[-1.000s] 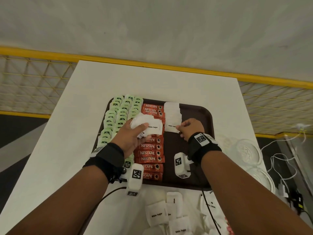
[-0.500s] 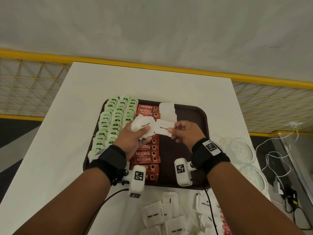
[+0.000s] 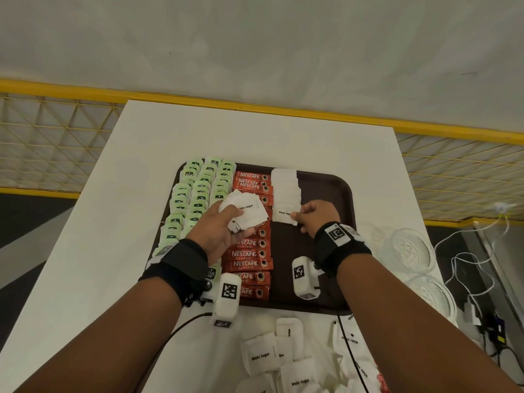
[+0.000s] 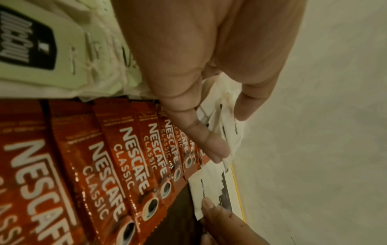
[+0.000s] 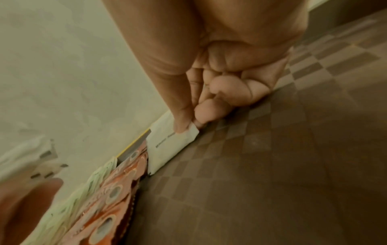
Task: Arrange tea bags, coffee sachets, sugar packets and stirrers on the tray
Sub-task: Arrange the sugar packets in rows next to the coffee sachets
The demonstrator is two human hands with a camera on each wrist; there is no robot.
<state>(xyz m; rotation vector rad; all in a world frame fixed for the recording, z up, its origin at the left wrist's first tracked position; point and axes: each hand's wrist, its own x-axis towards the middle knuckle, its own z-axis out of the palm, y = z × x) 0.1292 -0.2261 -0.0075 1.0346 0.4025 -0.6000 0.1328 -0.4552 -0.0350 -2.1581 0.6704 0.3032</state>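
Tea bags [image 3: 198, 194] and coffee sachets [image 3: 251, 251] laid out; sugar row [image 3: 285, 191] half-built, next packet [image 3: 283, 215] pinched by right hand [image 3: 317, 215]. Spare packets [image 3: 246, 212] clutched in left hand [image 3: 218, 231]. Loose packets [image 3: 283, 361] at 6 o'clock of tray [image 3: 326, 279]; no stirrers seen.

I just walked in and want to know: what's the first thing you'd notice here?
The brown tray striped in colours: green tea bags on its left, red coffee sachets beside them, and a white sugar row next. Above the coffee, the left hand holds a sugar bunch, while the right hand pinches one packet at the row's near end.
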